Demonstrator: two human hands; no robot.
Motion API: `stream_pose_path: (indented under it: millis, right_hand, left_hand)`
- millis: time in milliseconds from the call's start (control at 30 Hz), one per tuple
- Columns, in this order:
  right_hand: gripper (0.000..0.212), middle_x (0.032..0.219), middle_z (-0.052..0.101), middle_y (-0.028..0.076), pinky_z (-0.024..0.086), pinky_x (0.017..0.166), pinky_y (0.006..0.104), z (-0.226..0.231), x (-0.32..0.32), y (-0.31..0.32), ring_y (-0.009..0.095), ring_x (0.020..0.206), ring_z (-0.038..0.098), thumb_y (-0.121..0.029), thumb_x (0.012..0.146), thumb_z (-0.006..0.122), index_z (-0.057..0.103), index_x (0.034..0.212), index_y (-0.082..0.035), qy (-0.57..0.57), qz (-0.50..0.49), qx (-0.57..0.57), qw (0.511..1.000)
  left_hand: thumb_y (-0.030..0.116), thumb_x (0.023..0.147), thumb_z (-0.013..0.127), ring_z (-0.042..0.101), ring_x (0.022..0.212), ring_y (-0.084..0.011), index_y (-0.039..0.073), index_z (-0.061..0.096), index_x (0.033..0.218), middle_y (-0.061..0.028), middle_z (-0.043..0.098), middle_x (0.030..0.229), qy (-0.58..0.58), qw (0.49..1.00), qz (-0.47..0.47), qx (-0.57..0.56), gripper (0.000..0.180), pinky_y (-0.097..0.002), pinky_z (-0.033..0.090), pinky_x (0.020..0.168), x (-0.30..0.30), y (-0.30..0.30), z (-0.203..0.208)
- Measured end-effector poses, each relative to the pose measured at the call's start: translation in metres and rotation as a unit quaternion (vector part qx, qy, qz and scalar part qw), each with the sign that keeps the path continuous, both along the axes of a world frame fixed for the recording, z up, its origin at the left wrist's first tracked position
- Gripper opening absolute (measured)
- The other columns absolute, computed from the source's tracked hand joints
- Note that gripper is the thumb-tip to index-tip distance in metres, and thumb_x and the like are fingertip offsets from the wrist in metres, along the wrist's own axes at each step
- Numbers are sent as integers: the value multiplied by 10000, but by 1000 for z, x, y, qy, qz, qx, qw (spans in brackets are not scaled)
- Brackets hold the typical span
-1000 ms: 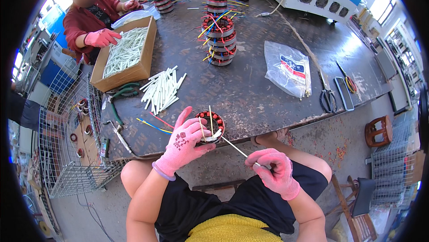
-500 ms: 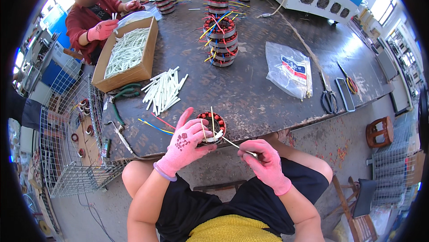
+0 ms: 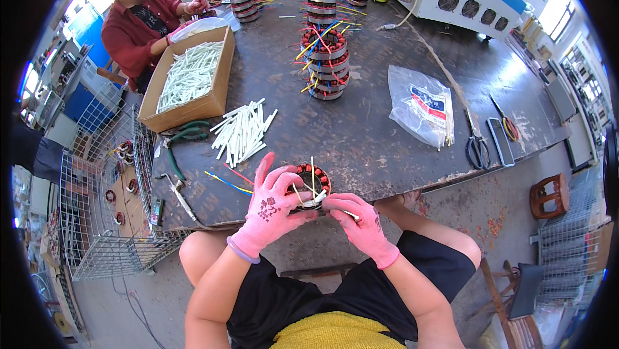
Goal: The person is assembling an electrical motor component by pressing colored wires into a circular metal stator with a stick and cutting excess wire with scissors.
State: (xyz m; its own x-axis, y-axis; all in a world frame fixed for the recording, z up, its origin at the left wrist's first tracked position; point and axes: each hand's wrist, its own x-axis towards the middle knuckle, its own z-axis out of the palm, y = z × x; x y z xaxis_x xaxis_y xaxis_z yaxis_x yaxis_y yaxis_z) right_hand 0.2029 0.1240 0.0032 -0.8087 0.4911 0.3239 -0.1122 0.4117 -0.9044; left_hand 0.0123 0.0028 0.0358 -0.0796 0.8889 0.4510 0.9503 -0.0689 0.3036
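At the table's near edge sits a ring-shaped motor stator [image 3: 322, 175] with red coils around its inside. Pink-gloved, my left hand [image 3: 271, 204] is closed around its left side, with the index finger raised. Pale, thin strands stand up out of the ring, and a white bundle lies at its near rim. Blue, yellow and red lead wires [image 3: 227, 181] stick out to the left. My right hand [image 3: 361, 220], also gloved in pink, pinches a thin white cord [image 3: 352, 215] right beside the stator's near right rim. Its fingertips hide part of the cord.
Beyond the stator lie loose white tubes [image 3: 244, 132] and a cardboard box [image 3: 148, 119] full of them. Green-handled pliers [image 3: 173, 155], stacked stators [image 3: 327, 65], a plastic bag [image 3: 419, 107], scissors [image 3: 478, 149] and a phone [image 3: 500, 141] are around. A co-worker [image 3: 138, 23] sits far left.
My right hand has moved left and up to the stator, so the cord stretched between them is now mostly hidden. My left hand keeps its hold. The co-worker's gloved hand has dropped behind the box.
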Motion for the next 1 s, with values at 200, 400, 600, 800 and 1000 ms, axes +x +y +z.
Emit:
stream_pose_path:
  millis: [200,400,600,800,1000]
  right_hand:
    - [227,1034,674,113,535,717,332,10,6,0,247,864,674,-50,886,674,713,1109,-74,-70,-42,40,996]
    - [210,945,693,74,500,668,252,7,-7,4,124,788,656,-50,910,659,714,1113,-53,-74,-31,9,997]
    - [228,970,701,28,495,676,225,14,-1,5,82,807,652,-115,979,604,660,1188,-43,-102,19,-323,941]
    - [243,872,655,-2,446,642,201,17,-3,8,58,742,589,-257,1020,561,650,1110,-50,-94,64,-370,922]
    - [238,808,612,-7,440,641,213,34,-7,8,52,700,534,-274,1021,556,631,1017,-47,-149,77,-355,920]
  left_hand:
    - [336,565,894,466,1251,-310,190,707,1007,-55,528,1180,-18,999,46,-15,501,-613,197,1179,5,-6,-10]
    - [281,545,897,434,1285,-318,233,700,1140,-55,520,1261,-37,998,57,-5,629,-595,180,1182,11,-4,-11]
    - [237,567,891,543,1203,-264,228,701,1170,1,630,1129,-63,998,7,24,632,-600,179,1181,7,-1,-14]
    - [230,630,864,615,1120,-210,197,708,1190,1,696,1046,-114,993,-25,7,582,-567,193,1192,1,1,-16]
    - [200,673,846,630,1078,-198,173,705,1196,-21,693,1027,-124,992,-39,3,543,-533,222,1195,0,0,-13]
